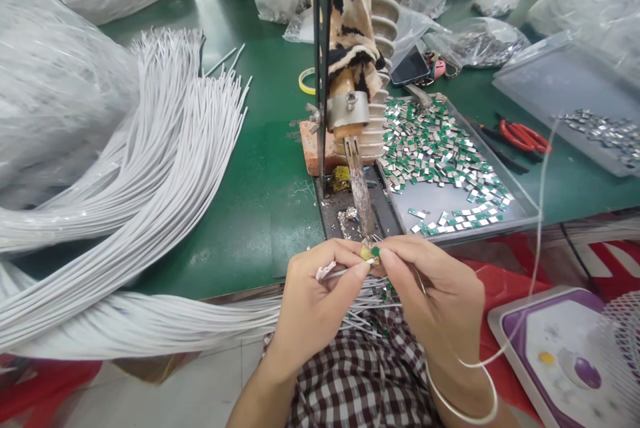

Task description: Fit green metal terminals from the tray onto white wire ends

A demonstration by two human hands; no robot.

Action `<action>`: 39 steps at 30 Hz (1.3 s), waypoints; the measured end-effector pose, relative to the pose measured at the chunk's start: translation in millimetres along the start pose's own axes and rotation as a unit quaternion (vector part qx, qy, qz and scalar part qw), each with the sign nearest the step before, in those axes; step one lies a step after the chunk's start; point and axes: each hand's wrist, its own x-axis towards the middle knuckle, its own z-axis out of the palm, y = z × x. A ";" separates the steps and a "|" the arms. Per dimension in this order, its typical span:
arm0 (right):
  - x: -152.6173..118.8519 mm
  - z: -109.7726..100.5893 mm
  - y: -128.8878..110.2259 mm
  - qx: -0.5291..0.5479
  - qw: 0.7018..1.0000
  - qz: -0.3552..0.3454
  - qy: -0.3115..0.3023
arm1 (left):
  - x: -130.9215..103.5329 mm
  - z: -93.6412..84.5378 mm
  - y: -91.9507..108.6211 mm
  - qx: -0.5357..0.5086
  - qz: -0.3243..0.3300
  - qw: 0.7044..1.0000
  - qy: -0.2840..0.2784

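My left hand (317, 301) is closed on a white cable (327, 272), its end pointing toward the pinched fingertips. Opposite it, my right hand (437, 298) pinches a small green circuit board (375, 251). The fingertips of both hands meet just below the tip of a clamped soldering iron (359, 188); whether board and tip touch is too small to tell. Something yellow shows at the left fingertips. A thin pale wire (539, 228) runs down to my right wrist and hand. Beneath my hands, more white cables with green bits at their ends lie over the lap.
Bundled white cables (200, 168) spread across the left side of the green table (255, 195). On the right lie a tray (417, 201) of small boards, red-handled pliers (525, 137), a phone (410, 67) and a bin (565, 75) of metal parts. A purple-white fan base (547, 355) stands lower right.
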 end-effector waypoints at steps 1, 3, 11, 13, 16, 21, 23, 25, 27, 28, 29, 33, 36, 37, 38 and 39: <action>-1.5 0.1 0.3 -0.010 1.000 -0.005 0.006 | -0.5 -0.2 -0.6 -0.007 -0.006 1.000 0.002; -5.7 0.5 1.6 -0.029 0.999 -0.010 0.037 | -1.6 -1.0 -1.1 -0.023 -0.016 1.000 0.010; -7.4 1.5 1.5 -0.053 0.986 -0.116 0.111 | 1.2 -0.3 -0.2 -0.089 -0.026 0.995 0.033; -5.5 2.3 0.1 -0.077 0.981 -0.134 0.118 | 2.9 0.5 -1.0 -0.099 -0.025 0.994 0.037; -5.1 3.4 -1.2 -0.081 0.980 -0.143 0.115 | 3.8 0.5 -1.7 -0.113 -0.017 0.993 0.035; -8.7 0.9 -1.9 -0.064 0.984 -0.131 0.100 | 1.6 -2.2 -2.8 -0.135 -0.027 0.990 0.019; -10.6 -1.2 -1.7 -0.054 0.989 -0.113 0.081 | 0.1 -3.2 -4.3 -0.139 -0.044 0.989 0.011; -12.5 -2.3 -0.8 -0.036 0.992 -0.103 0.068 | -0.9 -3.7 -5.8 -0.138 -0.053 0.989 0.009; -13.9 -1.7 0.5 -0.012 0.994 -0.087 0.068 | -1.4 -3.4 -6.3 -0.131 -0.056 0.990 0.012; -14.1 -0.9 1.0 -0.005 0.995 -0.071 0.070 | -1.5 -3.0 -5.9 -0.126 -0.056 0.990 0.013; -13.9 0.2 1.5 -0.003 0.996 -0.053 0.071 | -1.6 -2.3 -5.1 -0.118 -0.056 0.991 0.014; -9.8 2.8 2.3 0.016 0.999 -0.015 0.043 | -4.3 0.7 -1.7 -0.053 -0.041 0.998 -0.010; -8.4 -2.3 3.5 0.096 0.995 0.019 0.016 | -10.3 -0.7 -4.6 0.013 -0.040 0.998 -0.049; -8.8 -5.6 4.3 0.122 0.992 0.035 0.009 | -13.0 -2.2 -6.9 0.020 -0.049 0.998 -0.046; -9.4 -9.4 5.4 0.143 0.989 0.047 0.003 | -15.7 -4.2 -9.4 0.017 -0.062 0.998 -0.028; -10.0 -13.2 6.4 0.156 0.986 0.052 -0.003 | -18.3 -6.3 -11.8 0.009 -0.075 0.997 0.000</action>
